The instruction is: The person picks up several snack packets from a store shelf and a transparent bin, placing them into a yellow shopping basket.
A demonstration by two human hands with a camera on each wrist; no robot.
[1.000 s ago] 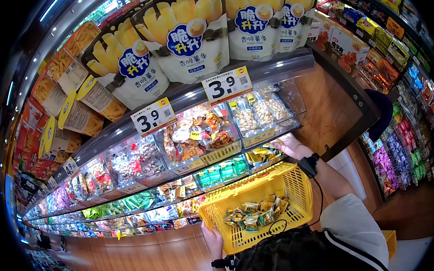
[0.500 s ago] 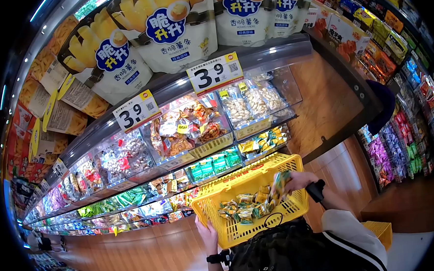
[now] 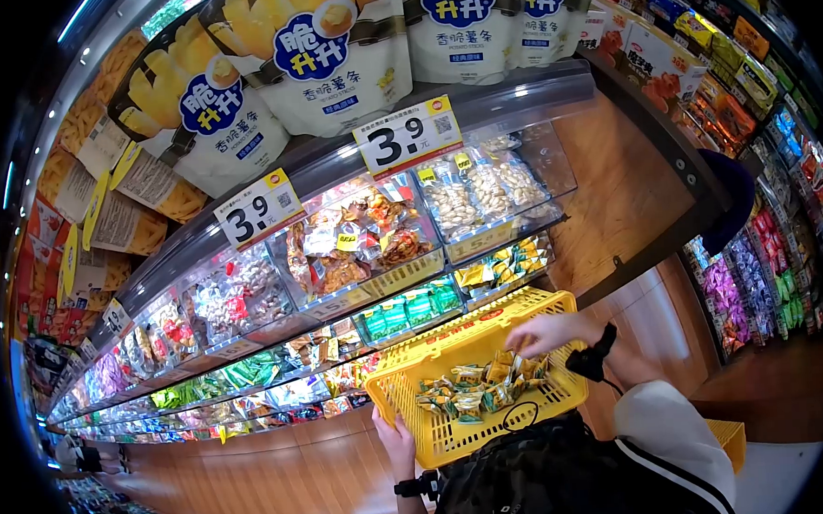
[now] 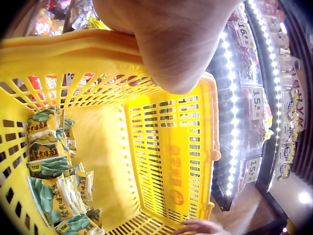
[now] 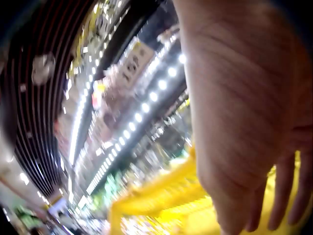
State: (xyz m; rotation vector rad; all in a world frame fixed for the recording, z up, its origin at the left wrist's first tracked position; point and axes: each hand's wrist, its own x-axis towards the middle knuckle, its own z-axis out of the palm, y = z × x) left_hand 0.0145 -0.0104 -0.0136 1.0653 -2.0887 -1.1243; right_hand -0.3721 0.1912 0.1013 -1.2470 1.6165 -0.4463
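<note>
A yellow plastic shopping basket (image 3: 437, 446) hangs in front of the person's body, tilted a little. My left hand (image 3: 395, 441) grips its left end by the rim; in the left wrist view that hand (image 4: 176, 44) covers part of the rim. Over the basket's right half hovers my right hand (image 3: 548, 332), its fingers loose and nothing in them. The right wrist view shows this hand (image 5: 239, 112) with several fingers extended downward above the yellow basket. Several small green-and-yellow snack packets (image 3: 482, 389) lie heaped on the basket floor.
Just beyond the basket, a shelf bin (image 3: 505, 266) holds similar yellow-green packets, beside green packets (image 3: 410, 315). Clear bins of bagged snacks sit above, under price tags (image 3: 408, 138) and large potato-stick pouches (image 3: 328, 75). A wooden shelf end (image 3: 603, 182) juts out at right.
My right hand went from the lower shelf bin to above the basket with packets, then let them go onto the heap. My left hand keeps its grip on the basket.
</note>
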